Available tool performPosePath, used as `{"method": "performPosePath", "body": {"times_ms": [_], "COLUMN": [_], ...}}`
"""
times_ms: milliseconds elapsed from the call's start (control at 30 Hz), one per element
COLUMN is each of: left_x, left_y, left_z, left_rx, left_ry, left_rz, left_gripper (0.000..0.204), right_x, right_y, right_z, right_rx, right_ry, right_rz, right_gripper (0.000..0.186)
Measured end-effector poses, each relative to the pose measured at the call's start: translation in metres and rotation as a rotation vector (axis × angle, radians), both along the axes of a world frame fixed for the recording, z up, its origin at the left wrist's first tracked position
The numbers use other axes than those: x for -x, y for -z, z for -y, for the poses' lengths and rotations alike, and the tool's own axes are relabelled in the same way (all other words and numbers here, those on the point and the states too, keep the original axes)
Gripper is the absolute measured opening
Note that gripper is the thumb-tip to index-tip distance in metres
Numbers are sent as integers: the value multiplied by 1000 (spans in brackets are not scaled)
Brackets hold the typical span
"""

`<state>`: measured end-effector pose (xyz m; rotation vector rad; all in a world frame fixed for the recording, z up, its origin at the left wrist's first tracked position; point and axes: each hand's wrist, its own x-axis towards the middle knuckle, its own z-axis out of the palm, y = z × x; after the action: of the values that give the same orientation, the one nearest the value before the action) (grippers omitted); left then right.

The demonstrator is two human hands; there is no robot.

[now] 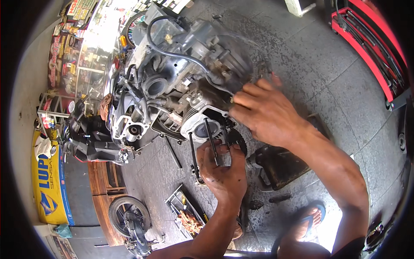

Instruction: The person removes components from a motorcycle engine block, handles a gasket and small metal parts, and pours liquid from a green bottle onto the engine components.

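A greasy motorcycle engine lies in front of me, its cylinder turned my way with a round bore and long dark studs sticking out. My left hand is at the cylinder's near edge, among the studs, fingers and thumb curled. What they grip is partly hidden. Beside the cylinder, on its right, my right hand has its fingers bent and pressed together by the engine's side. A small thing at its fingertips is too hidden to name. A dark chain hangs between the two hands.
A dark, boxy part lies on the floor under my right forearm. A tray with tools and rags and a thin rod are to the left. A wheel stands lower left, a red tool cart upper right. My sandalled foot is below.
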<state>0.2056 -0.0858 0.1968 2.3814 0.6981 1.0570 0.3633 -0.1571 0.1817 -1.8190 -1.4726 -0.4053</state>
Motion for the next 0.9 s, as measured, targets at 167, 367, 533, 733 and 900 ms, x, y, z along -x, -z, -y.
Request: {"method": "performPosePath", "body": {"times_ms": [167,367,533,733,900], "left_x": [-3,-2,-4,1,0], "left_y": [-8,-7,-7,1,-3], "left_z": [9,7,9,0,3], "left_rx": [143,68,188,64,90], "left_ry": [-71,-68,-102,-42,-67], "left_rz": [-26,-75,-14,-34,-32], "left_gripper": [16,15,14,16,14], "right_x": [1,11,22,26,27], "right_y": [11,7,0,27,42], "right_z": [2,6,8,1,-1], "right_rx": [-53,10,-138,-175,-106], "right_ry": [16,74,111,134,153], "right_rz": [14,52,-370,-402,-229], "right_gripper": [10,11,19,24,23]}}
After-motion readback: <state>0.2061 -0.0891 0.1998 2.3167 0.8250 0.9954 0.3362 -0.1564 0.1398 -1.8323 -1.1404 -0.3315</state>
